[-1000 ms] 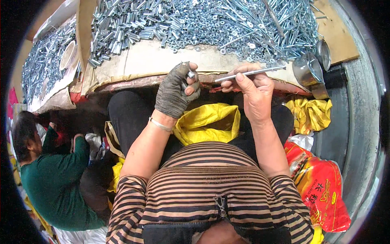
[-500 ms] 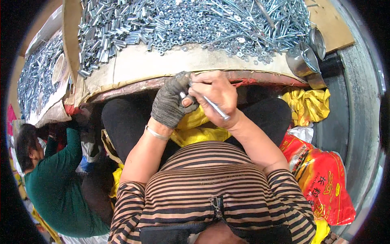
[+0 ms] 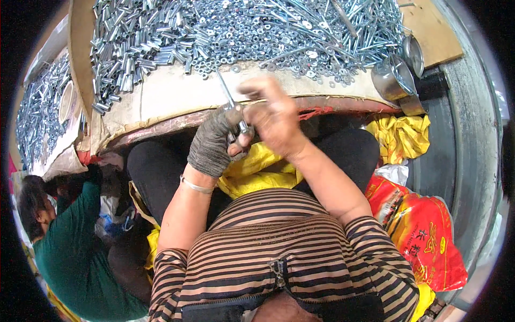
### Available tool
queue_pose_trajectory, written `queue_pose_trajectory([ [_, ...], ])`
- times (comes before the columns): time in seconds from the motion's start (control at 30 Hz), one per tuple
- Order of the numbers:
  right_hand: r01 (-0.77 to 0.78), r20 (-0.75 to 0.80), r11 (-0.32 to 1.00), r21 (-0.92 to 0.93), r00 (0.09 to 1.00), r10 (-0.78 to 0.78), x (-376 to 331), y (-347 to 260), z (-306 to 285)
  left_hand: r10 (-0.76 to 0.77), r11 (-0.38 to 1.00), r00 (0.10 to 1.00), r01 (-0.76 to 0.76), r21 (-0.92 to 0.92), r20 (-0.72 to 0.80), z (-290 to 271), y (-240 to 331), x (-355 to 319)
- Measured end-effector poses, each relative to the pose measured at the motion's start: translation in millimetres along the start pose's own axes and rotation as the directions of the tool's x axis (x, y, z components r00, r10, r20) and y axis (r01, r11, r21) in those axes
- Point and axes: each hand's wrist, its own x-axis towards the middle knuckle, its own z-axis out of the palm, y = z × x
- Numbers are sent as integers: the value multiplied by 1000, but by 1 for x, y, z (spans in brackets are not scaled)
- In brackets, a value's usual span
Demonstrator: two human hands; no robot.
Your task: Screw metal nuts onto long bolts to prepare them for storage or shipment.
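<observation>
My left hand (image 3: 213,144), in a grey knitted glove, grips the lower end of a long silver bolt (image 3: 229,103) that points up toward the table. My bare right hand (image 3: 273,118) is blurred and closes around the same bolt just to the right of the glove, above my lap. Both hands meet in front of the table's near edge. A small metal piece shows at the bolt between the fingers; its shape is too blurred to tell. A yellow bag (image 3: 252,169) lies in my lap under the hands.
A cardboard-covered table (image 3: 161,99) carries heaps of silver sleeves (image 3: 129,59), washers (image 3: 241,32) and long bolts (image 3: 354,32). Metal cups (image 3: 394,78) stand at its right end. A red and yellow bag (image 3: 424,231) lies at right. A person in green (image 3: 75,257) sits at left.
My right hand came in from the right with the long bolt and joined the gloved left hand. The bolt swung from lying sideways to pointing upward, and both hands now hold it.
</observation>
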Motion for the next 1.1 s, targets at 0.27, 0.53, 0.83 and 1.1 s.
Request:
queue_pose_trajectory([
  [0.27, -160, 19, 676, -719, 968, 250, 27, 53, -38, -131, 945, 965, 51, -323, -229, 17, 18, 6],
  [0.53, -210, 168, 799, -563, 918, 359, 34, 64, -53, -74, 916, 953, -51, -397, -292, 7, 21, 6],
  [0.83, -295, -85, 820, -491, 953, 292, 30, 65, -58, -126, 970, 972, 79, -228, -196, 11, 19, 12],
  [1.1, -207, -10, 604, -770, 950, 312, 29, 59, -45, -164, 985, 965, 148, -90, -204, 17, 20, 9],
])
